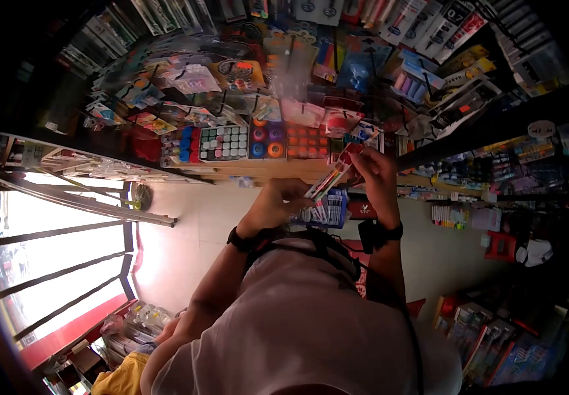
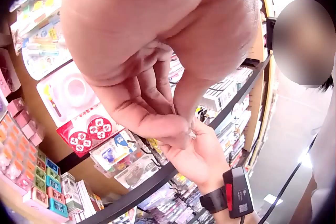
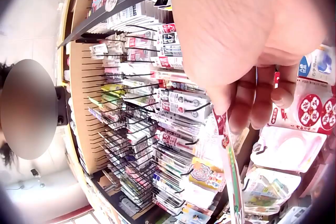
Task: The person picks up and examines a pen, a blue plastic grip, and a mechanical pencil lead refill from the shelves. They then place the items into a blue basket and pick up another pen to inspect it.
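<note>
A slim, clear packet with a red top [image 1: 337, 172] and coloured sticks, which look like pens, slants between my two hands in the head view. My right hand [image 1: 378, 176] pinches its red upper end between thumb and fingers. At the lower end, the left hand [image 1: 272, 205] grips it with thumb and curled fingers. The right wrist view shows the packet [image 3: 231, 169] running down from under the right hand [image 3: 247, 40]. Seen from the left wrist, the left hand's [image 2: 142, 61] fingertips meet in front of the right hand [image 2: 191, 155] and hide most of the packet.
Ahead stands a display shelf with hanging packets [image 1: 192, 78] on hooks and a row of small boxes [image 1: 225, 143]. A blue container of tubes or pens [image 1: 330, 209] is just below the hands. A dark rail [image 1: 456, 141] slants at the right; a red stool [image 1: 499, 246] stands beyond.
</note>
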Demonstrator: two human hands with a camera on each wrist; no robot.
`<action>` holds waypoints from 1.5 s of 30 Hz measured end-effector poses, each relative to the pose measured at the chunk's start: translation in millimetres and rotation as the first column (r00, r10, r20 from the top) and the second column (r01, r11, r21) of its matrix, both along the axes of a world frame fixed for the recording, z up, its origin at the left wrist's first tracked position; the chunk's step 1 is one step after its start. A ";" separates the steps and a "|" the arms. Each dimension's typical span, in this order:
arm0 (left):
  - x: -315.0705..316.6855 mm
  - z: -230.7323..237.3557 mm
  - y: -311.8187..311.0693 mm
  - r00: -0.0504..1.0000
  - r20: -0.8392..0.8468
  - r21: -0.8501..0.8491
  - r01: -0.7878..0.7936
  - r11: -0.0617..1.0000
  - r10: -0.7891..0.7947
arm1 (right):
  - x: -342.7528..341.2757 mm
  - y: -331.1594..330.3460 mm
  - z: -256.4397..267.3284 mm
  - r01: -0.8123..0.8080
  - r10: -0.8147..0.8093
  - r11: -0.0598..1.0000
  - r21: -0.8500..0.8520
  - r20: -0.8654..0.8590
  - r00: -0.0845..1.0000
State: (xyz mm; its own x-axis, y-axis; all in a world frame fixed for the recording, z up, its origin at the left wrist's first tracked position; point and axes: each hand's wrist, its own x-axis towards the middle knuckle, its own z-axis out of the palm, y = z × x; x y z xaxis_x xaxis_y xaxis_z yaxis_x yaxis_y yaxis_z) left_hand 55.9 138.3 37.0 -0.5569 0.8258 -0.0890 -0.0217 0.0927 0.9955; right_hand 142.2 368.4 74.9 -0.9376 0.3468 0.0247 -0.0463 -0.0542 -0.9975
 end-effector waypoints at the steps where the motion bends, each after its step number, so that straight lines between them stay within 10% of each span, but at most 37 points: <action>1: 0.0 1.5 -1.0 1.000 -0.020 -0.057 -0.004 0.998 0.003 | -2.8 -1.8 3.7 0.019 -0.019 1.000 0.010 0.009 1.000; 20: -14.3 25.2 -5.4 0.936 -0.302 0.199 -0.124 0.972 0.181 | -44.8 -16.3 61.3 0.012 0.053 0.971 0.238 -0.263 0.963; 25: -25.5 43.6 -10.1 0.905 -0.003 0.297 -0.406 0.864 0.426 | -44.3 -24.0 59.3 -0.111 0.144 0.980 0.167 -0.205 0.968; 45: -53.1 64.1 21.0 0.914 -0.028 0.398 -0.361 0.843 0.404 | -13.3 -29.1 23.1 -0.095 0.103 0.986 0.139 -0.051 0.993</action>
